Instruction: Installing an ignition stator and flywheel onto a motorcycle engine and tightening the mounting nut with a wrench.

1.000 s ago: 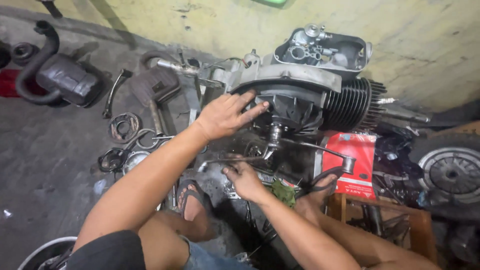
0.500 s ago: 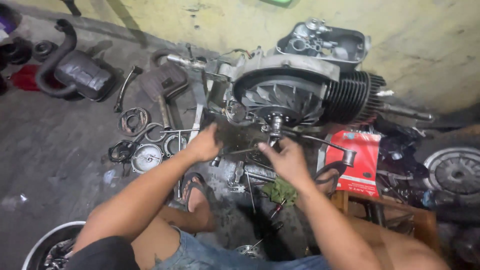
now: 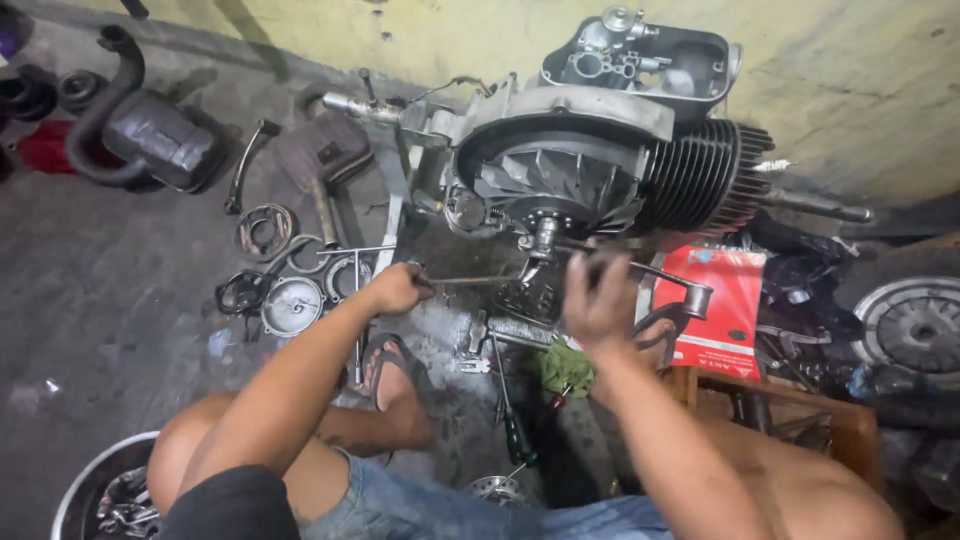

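The engine (image 3: 600,160) stood on the floor (image 3: 110,330) against the wall (image 3: 850,90), its finned cylinder to the right and its fan wheel exposed, with no cover over it. A tool (image 3: 545,240) was seated on the hub at the fan's centre, and two long bars ran out from it. The left bar (image 3: 470,280) was gripped in the closed fingers of the left hand (image 3: 395,288). The right hand (image 3: 600,300) was curled at the right bar (image 3: 650,272), though motion blur kept its grip from being made out.

The work was judged to be well into strip-down: a muffler (image 3: 150,135), rings, a round gauge (image 3: 292,305) and brackets lay removed around the engine, while the fan wheel was not yet off.

The hub fitting was hidden by the tool. A red box (image 3: 725,300) was partly covered by the right bar's end, a tyre (image 3: 915,325) was cut off at the right edge, and a bucket (image 3: 85,490) of parts was cut off at the bottom-left corner.
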